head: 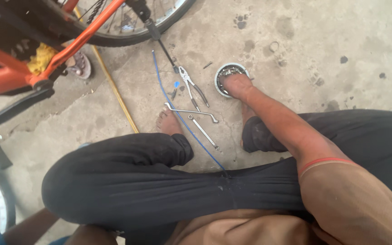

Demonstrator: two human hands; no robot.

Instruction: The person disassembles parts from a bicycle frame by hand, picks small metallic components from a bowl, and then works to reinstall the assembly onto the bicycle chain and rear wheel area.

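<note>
my right hand [237, 85] is down in the tin [221, 75] of small metal bits, can't tell if it's gripping any. they look tiny, hard and slippery, so i'd pinch with fingertips. left hand's out of view.

You sit in bike repair spot, rough workshop. Bare stained concrete floor [323, 41]. Orange bike frame [46, 50] + wheel [128, 22] up close. Pliers [191, 86], 2 wrenches [191, 111] on ground. Small round tin [221, 75] w/ metal bits.
</note>
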